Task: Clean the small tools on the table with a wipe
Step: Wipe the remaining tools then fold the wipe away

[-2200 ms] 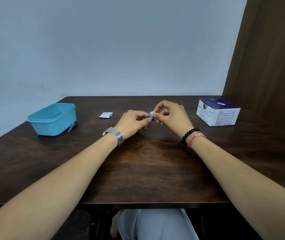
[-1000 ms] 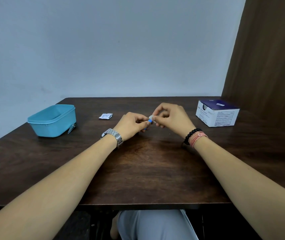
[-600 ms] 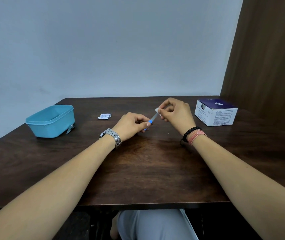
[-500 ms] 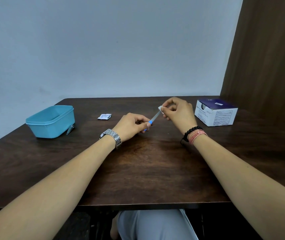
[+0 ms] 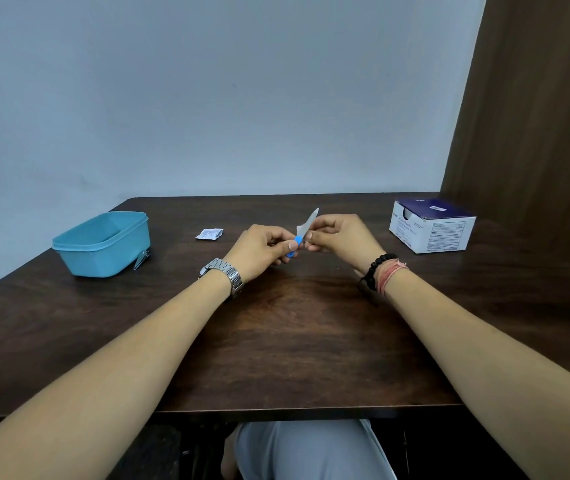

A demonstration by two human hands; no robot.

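Holding one blue-handled tool [image 5: 302, 231] | two hands: left hand [image 5: 264, 247], right hand [image 5: 340, 239]

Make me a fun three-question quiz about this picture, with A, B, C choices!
1. Where is the teal tub?
A. far left of the table
B. beside the white box
C. on the floor

2. What colour is the handle of the small tool?
A. red
B. blue
C. green

3. What is the left hand doing?
A. lying flat
B. pinching the tool's handle
C. lifting the tub

Answers: 1 A, it sits by the left edge. 2 B, blue shows beside the thumb. 3 B, its fingers close on the handle while the right hand pinches the blade.
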